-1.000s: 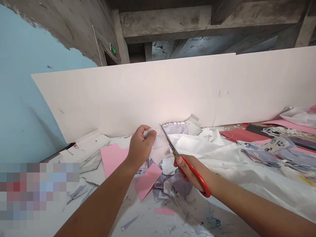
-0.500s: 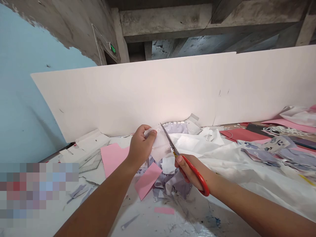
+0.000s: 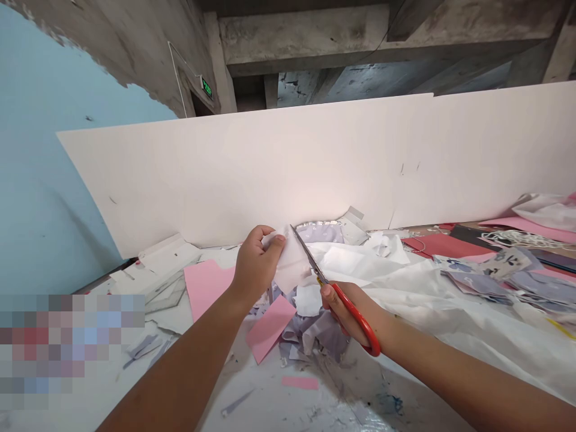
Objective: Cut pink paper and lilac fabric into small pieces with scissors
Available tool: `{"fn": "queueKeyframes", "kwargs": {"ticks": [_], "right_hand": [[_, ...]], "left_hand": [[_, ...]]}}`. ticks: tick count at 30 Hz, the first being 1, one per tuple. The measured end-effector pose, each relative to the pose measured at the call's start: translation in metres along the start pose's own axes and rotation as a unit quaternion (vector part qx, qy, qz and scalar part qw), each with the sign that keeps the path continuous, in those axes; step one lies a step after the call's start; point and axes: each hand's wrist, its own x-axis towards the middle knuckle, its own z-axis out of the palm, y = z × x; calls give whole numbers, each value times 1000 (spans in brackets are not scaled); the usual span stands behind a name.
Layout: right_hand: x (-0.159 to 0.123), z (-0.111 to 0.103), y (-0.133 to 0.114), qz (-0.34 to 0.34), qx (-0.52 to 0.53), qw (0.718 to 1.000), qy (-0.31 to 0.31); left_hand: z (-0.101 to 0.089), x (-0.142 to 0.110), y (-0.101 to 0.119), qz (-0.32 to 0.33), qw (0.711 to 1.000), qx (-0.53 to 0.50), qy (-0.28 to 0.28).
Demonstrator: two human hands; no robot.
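My left hand (image 3: 256,264) pinches a thin whitish sheet (image 3: 293,264) between thumb and fingers, holding it above a heap of scraps. Whether the sheet is cloth or paper I cannot tell. Wrapped in my right hand (image 3: 348,309) is a pair of scissors (image 3: 355,317) with red handles. Its blades look nearly closed, lie along the right side of the sheet and point up and left. Below both hands sit lilac fabric scraps (image 3: 330,339), a small white piece (image 3: 308,301) and a pink strip (image 3: 270,328).
Crumpled white cloth (image 3: 432,300) spreads to the right. Farther right are patterned fabric pieces (image 3: 490,276), a red sheet (image 3: 443,245) and white cord (image 3: 517,238). A tall white board (image 3: 270,168) stands behind. On the left lie a pink sheet (image 3: 204,285) and pale offcuts (image 3: 164,258).
The scissors have shifted very slightly left against the whitish sheet. My left hand keeps its hold almost in place, and the scraps below lie as before.
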Motion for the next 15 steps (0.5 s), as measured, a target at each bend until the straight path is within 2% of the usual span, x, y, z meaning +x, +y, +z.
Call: {"fn": "queueKeyframes", "kwargs": {"ticks": [8, 15], "right_hand": [[1, 1, 1, 13, -10, 1000, -4], [2, 2, 5, 28, 21, 999, -11]], "left_hand": [[-1, 0, 0, 3, 1000, 4, 6], [-2, 1, -1, 9, 1000, 13, 11]]}}
